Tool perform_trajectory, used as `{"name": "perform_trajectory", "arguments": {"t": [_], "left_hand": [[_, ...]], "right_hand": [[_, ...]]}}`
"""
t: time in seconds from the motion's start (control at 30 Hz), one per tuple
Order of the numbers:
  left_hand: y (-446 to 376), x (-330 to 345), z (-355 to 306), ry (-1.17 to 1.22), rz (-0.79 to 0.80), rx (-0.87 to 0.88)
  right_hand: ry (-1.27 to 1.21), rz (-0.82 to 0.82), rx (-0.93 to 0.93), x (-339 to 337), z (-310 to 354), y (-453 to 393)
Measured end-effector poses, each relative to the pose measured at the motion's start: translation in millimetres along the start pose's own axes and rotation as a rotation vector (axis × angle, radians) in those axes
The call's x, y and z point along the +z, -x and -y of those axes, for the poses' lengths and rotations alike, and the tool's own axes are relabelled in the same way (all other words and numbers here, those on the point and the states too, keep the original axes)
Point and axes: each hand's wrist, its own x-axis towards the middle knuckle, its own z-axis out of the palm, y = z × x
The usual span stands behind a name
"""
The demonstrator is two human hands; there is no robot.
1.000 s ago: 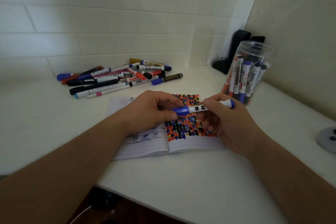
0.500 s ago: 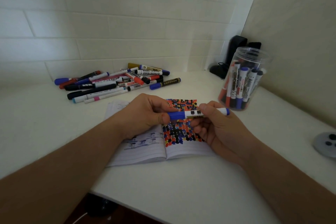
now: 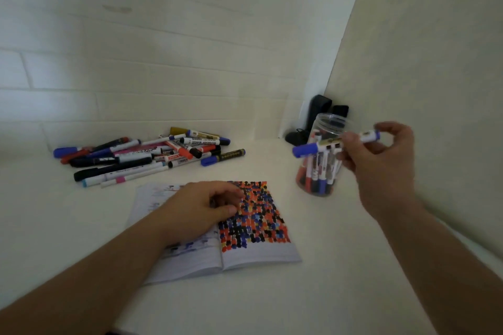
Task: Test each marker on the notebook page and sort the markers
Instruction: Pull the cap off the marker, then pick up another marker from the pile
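The right hand (image 3: 381, 160) pinches a capped blue whiteboard marker (image 3: 326, 145) level in front of the clear plastic jar (image 3: 321, 160), presumably to drop it among the sorted ones. The left hand (image 3: 201, 209), fingers loosely curled and holding nothing, pins the open notebook (image 3: 258, 250) flat (untested markers (image 3: 141, 158) lie heaped behind).

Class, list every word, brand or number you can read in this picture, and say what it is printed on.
None can be read for certain.
Loose markers: printed labels, too blurred.
Blue marker in the right hand: label blurred.
Markers in the jar: lettering blurred.
Notebook: colored dots, faint unreadable writing.
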Motion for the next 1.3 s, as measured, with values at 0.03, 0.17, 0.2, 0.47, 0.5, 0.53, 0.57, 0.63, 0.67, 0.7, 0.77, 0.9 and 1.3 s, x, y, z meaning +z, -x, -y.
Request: {"name": "perform_trajectory", "arguments": {"t": [0.03,0.17,0.2,0.47,0.5,0.53,0.57,0.63,0.67,0.7,0.77,0.9,1.3], "left_hand": [[0,0,1,-0.011,-0.002,0.000],[1,0,0,-0.027,-0.008,-0.003],[1,0,1,-0.033,-0.012,-0.002],[2,2,4,-0.060,-0.039,0.012],[2,2,4,-0.058,-0.043,0.014],[2,3,4,-0.057,-0.047,0.014],[2,3,4,-0.057,-0.046,0.018],[3,2,3,-0.065,-0.040,0.016],[2,2,2,-0.064,-0.037,0.011],[2,2,2,-0.058,-0.039,0.006],[1,1,3,-0.021,-0.065,-0.004],[-4,-2,5,0.052,-0.146,-0.051],[-22,-11,-34,-0.669,0.462,-0.073]], "right_hand": [[0.054,-0.050,-0.081,-3,14,-16],[0.405,-0.065,-0.338,-7,49,-76],[0.523,-0.028,-0.372,-6,49,-86],[1.133,0.292,-0.291,3,-3,-107],[1.146,0.308,-0.238,3,-7,-105],[1.197,0.340,-0.197,3,-10,-104],[1.285,0.380,-0.175,3,-13,-102],[1.433,0.421,-0.190,2,-13,-98],[1.454,0.424,-0.202,2,-14,-99],[1.453,0.426,-0.202,4,-15,-99],[1.474,0.410,-0.189,8,-16,-98],[1.207,0.088,-0.418,12,-24,-77],[0.598,0.477,-0.227,57,-127,20]]}}
